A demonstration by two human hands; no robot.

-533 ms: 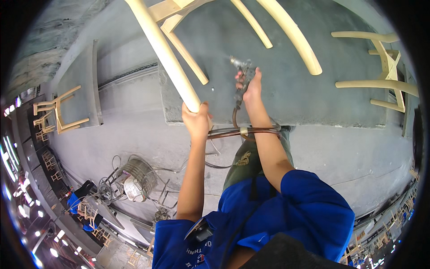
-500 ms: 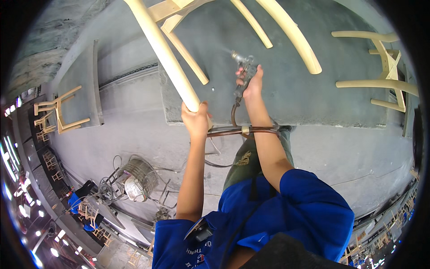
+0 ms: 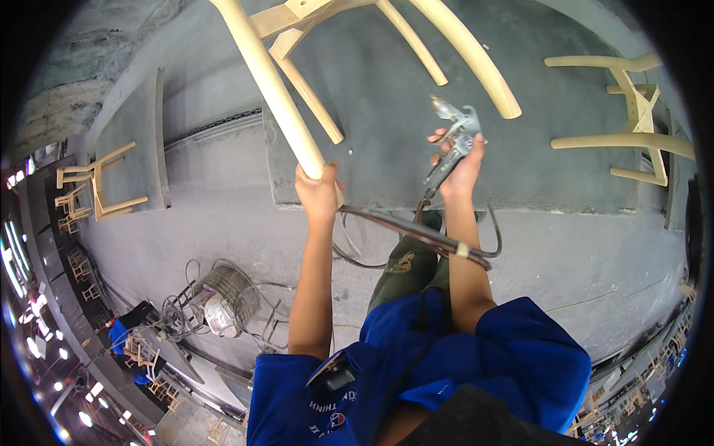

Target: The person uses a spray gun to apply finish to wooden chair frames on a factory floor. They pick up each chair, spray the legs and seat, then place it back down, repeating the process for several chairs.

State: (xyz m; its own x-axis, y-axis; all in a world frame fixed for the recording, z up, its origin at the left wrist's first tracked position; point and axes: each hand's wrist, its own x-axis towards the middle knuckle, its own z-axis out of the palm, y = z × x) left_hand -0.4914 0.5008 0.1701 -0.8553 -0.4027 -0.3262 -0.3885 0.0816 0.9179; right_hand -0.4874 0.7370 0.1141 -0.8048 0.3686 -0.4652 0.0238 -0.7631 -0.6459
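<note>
My left hand (image 3: pixel 318 192) grips the end of a pale cream chair leg (image 3: pixel 269 83) that runs up and to the left out of view. That leg belongs to a cream wooden chair frame (image 3: pixel 416 44) tipped over a dark grey platform (image 3: pixel 387 134). My right hand (image 3: pixel 461 167) holds a metal spray gun (image 3: pixel 455 126) with its nozzle pointing up toward the chair's curved rails. A dark hose (image 3: pixel 416 230) loops from the gun past my right forearm.
A second cream chair frame (image 3: pixel 628 111) stands at the right, a third (image 3: pixel 93 186) on a grey slab at the left. A round wire-guarded fan (image 3: pixel 219 301) with tangled cables sits on the concrete floor at lower left. More chairs crowd the left rim.
My right hand has lifted and tilted the spray gun slightly to the right. My left hand stays on the chair leg.
</note>
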